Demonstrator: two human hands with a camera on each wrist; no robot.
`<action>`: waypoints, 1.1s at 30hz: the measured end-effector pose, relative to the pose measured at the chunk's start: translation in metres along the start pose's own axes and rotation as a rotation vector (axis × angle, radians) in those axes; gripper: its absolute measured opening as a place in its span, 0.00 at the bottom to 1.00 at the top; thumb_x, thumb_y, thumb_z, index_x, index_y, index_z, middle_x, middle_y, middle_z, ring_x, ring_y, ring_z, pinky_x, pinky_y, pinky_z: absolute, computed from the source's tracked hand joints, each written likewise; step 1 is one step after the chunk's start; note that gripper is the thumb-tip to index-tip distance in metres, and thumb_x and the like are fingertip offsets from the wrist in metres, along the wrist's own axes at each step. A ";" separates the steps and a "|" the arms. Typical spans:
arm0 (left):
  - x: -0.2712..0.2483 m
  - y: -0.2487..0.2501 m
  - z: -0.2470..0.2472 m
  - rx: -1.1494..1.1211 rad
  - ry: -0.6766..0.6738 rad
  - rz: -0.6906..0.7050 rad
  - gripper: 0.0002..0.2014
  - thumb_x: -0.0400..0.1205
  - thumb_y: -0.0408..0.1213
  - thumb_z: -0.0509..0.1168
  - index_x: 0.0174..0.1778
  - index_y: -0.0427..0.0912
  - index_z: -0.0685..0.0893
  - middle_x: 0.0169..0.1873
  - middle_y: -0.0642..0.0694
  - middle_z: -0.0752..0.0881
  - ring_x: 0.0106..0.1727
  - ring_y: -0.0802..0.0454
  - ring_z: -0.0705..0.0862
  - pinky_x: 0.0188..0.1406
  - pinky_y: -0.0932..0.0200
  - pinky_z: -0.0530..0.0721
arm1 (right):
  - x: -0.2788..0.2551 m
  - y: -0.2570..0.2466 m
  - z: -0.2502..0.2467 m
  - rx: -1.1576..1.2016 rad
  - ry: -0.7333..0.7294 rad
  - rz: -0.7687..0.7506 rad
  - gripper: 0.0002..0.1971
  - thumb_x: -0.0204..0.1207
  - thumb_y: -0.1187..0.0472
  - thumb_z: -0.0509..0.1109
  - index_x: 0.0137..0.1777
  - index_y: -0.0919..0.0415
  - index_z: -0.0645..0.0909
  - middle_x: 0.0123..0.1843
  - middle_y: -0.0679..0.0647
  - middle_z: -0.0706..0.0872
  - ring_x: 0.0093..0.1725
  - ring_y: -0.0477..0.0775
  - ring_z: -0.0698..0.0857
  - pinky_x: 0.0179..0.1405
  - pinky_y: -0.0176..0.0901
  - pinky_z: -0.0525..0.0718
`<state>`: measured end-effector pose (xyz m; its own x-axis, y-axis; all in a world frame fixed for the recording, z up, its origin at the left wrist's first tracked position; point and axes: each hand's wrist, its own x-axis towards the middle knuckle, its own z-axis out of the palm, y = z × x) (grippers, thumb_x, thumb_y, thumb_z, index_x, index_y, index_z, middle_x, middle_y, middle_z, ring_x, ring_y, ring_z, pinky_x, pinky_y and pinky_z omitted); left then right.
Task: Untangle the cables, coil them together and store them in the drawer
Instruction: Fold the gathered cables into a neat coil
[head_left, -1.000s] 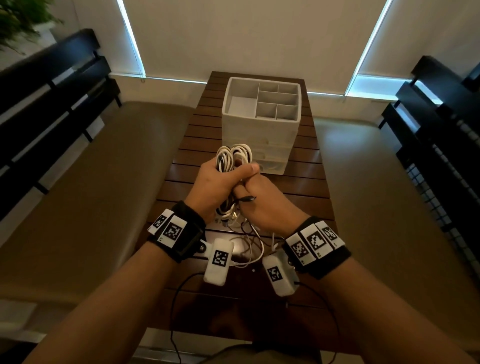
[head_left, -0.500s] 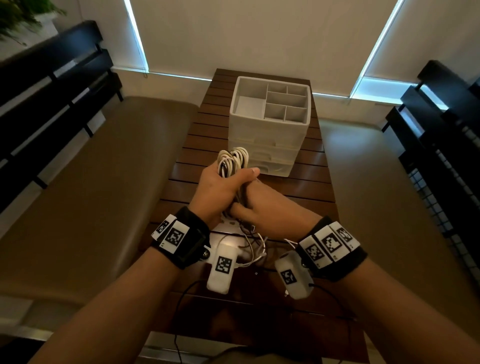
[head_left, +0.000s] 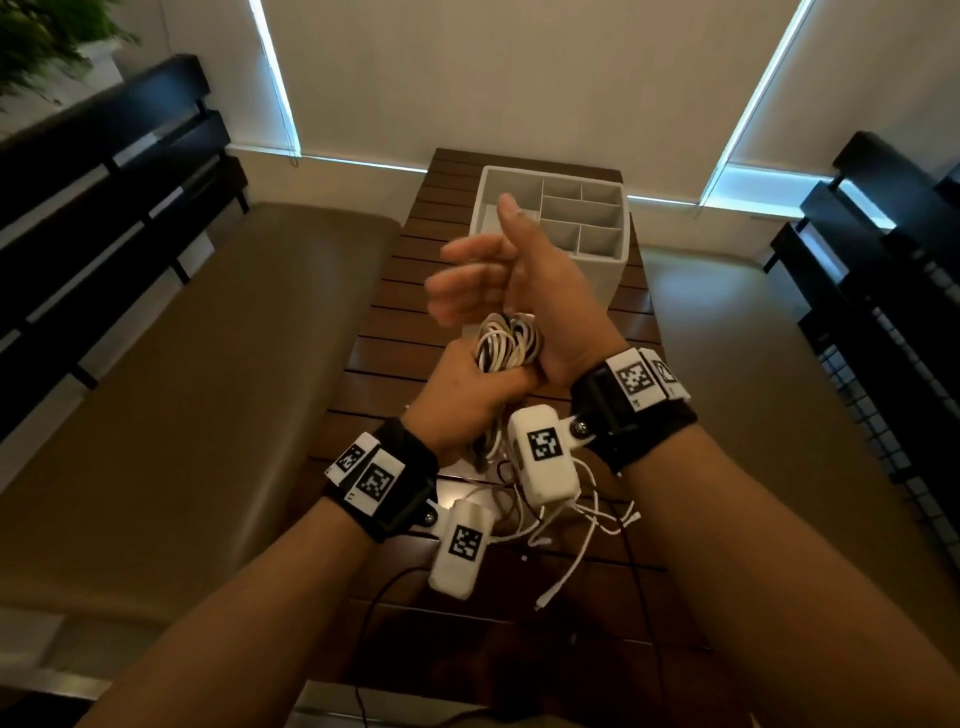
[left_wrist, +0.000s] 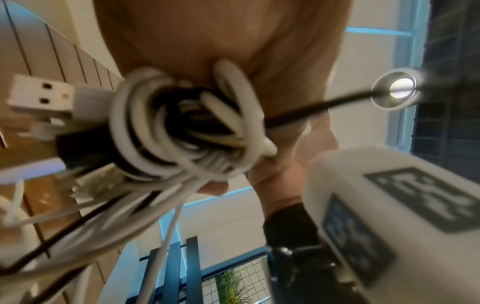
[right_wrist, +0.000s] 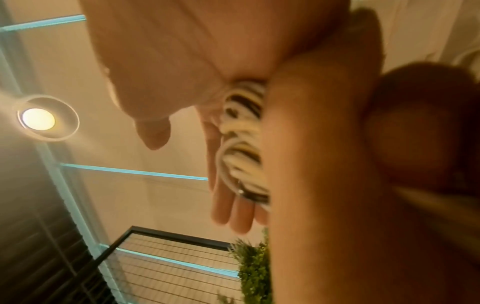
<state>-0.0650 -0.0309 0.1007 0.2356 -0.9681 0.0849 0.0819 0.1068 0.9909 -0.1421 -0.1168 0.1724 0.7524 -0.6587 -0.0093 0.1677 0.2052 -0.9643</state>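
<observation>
Cables (head_left: 506, 343) sit bunched in a coil in the left hand (head_left: 467, 395), whose grip is wrapped tight round the bundle above the tabletop (head_left: 395, 322) — loose ends still trail down onto it. The right hand (head_left: 498, 275), clasped on the coil half a second ago, has let go and lifted, fingers spread and holding nothing. Winding looks nearly done; the white drawer unit (head_left: 618, 265) behind is likely next.

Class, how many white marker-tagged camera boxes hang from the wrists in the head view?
2. Left camera hangs under the left wristband; right camera under the right wristband, above loose cables. None seems hidden.
</observation>
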 end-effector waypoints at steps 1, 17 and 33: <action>0.000 0.001 -0.001 -0.004 0.001 0.012 0.11 0.80 0.20 0.73 0.56 0.34 0.89 0.50 0.38 0.92 0.50 0.44 0.91 0.53 0.50 0.89 | -0.001 -0.001 0.002 0.011 -0.046 0.022 0.33 0.88 0.39 0.60 0.59 0.74 0.85 0.46 0.71 0.91 0.42 0.68 0.90 0.53 0.61 0.88; 0.008 -0.002 0.007 0.385 -0.011 -0.005 0.21 0.82 0.20 0.70 0.29 0.49 0.77 0.20 0.60 0.82 0.23 0.67 0.77 0.28 0.70 0.72 | -0.008 0.015 0.009 -0.263 0.277 -0.279 0.27 0.91 0.52 0.64 0.35 0.72 0.83 0.18 0.59 0.74 0.14 0.54 0.72 0.21 0.44 0.77; 0.007 -0.004 0.008 0.468 0.107 -0.010 0.20 0.82 0.29 0.70 0.25 0.50 0.77 0.22 0.52 0.81 0.25 0.58 0.75 0.29 0.55 0.73 | -0.002 0.011 0.012 -0.232 0.364 -0.271 0.34 0.89 0.43 0.63 0.21 0.59 0.72 0.25 0.64 0.69 0.17 0.57 0.66 0.22 0.43 0.71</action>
<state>-0.0718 -0.0406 0.0980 0.3371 -0.9373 0.0885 -0.3547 -0.0394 0.9341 -0.1338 -0.1043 0.1649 0.4233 -0.8841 0.1978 0.1497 -0.1470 -0.9777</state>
